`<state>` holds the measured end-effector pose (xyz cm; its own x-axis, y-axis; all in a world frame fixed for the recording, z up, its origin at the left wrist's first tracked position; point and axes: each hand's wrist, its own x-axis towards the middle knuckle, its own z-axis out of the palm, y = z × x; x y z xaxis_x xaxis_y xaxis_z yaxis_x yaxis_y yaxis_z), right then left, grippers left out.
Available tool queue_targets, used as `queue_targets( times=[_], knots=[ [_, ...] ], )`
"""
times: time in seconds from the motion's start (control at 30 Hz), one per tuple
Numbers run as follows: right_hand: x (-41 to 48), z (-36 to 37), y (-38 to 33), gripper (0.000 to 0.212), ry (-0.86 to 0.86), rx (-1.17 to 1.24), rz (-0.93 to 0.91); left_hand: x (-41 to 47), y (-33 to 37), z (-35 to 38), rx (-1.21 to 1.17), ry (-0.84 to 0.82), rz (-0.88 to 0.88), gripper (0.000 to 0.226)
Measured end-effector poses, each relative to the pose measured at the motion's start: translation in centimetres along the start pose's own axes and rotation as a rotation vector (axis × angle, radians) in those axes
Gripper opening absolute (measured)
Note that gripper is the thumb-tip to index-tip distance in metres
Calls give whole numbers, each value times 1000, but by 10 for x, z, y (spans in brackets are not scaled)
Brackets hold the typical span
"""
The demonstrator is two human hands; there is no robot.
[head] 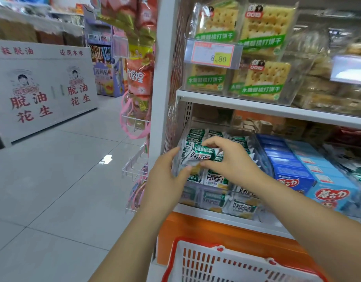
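The left hand [169, 171] and the right hand [234, 159] each pinched an end of one green snack pack [198, 156], just above the pile of packs [216, 178] on the lower shelf [226, 218]. The left fingers looked curled, though blurry. A soft, straight lift would leave the pile neat

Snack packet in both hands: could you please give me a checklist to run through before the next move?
1. Grip on the snack packet: ok, the left hand and right hand both pinch it.
2. Packet free of the stocked packets behind it: cannot tell, it overlaps them.
3. Reach to the shopping basket: ok, it sits below the forearms.
4. Room in the basket: cannot tell, only its rim and wall show.
5. Wrapper undamaged: cannot tell, it is crumpled and blurred.
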<state>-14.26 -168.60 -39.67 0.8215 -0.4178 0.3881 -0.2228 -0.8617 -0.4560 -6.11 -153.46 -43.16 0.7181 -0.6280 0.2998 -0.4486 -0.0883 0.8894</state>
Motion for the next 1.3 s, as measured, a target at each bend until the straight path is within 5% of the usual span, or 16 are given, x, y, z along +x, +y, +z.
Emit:
queue_targets(
  times=[0.27, 0.43, 0.63, 1.07, 1.2, 1.3],
  knots=[
    [-65, -38, -3, 37, 1, 340, 167, -12, 14, 15, -282, -210, -57, 17],
    [-91, -38, 0, 35, 141, 741, 318, -19, 13, 25, -515, -307, -229, 64],
    [-103, -36, 0, 10, 219, 713, 346, -21, 11, 27, -663, -403, -339, 40],
    [-103, -32, -4, 11, 258, 688, 335, -24, 15, 42, -564, -68, -216, 15],
    [-106, -28, -5, 37, 112, 647, 421, -24, 11, 45, -496, 20, -277, 18],
    [-109, -25, -5, 28, 47, 684, 475, -26, 13, 45, -458, 40, -302, 22]
  ],
)
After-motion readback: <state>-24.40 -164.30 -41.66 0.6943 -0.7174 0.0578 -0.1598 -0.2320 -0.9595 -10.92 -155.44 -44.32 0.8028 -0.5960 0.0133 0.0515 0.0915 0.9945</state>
